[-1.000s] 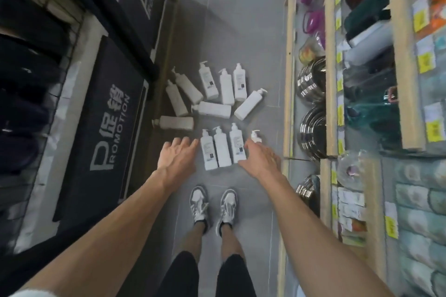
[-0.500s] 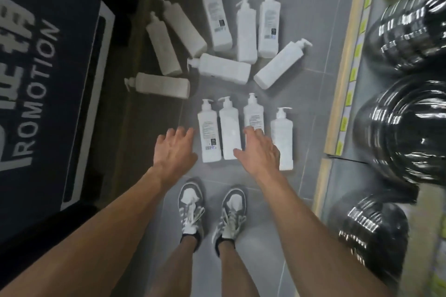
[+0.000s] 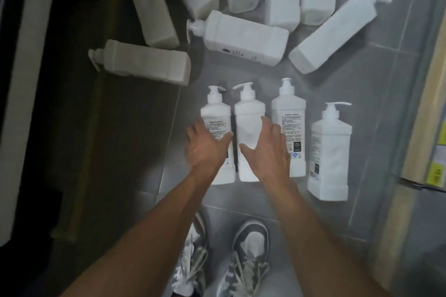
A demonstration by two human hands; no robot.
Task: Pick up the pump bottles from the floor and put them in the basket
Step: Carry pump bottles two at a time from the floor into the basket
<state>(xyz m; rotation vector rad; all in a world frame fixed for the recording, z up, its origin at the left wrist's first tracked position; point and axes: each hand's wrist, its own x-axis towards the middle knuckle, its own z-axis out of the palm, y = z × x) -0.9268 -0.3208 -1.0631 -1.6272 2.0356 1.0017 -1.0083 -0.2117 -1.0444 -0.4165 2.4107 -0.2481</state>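
Several white pump bottles lie flat on the grey tiled floor. The near row has one bottle [image 3: 214,113] on the left, a second [image 3: 248,123] beside it, a third [image 3: 289,113] and a fourth [image 3: 329,152] further right. My left hand [image 3: 205,149] is over the leftmost bottle with its fingers spread. Spread the same way, my right hand [image 3: 268,149] hovers over the second and third bottles. Neither hand grips anything. More bottles [image 3: 241,38] lie scattered beyond. No basket is in view.
My two sneakers [image 3: 248,255] stand just behind the near row. A dark mat [image 3: 72,103] covers the floor on the left. A wooden shelf edge [image 3: 424,116] runs along the right side.
The view has dropped much closer to the floor. Both hands have moved forward and now reach over the near row of bottles.
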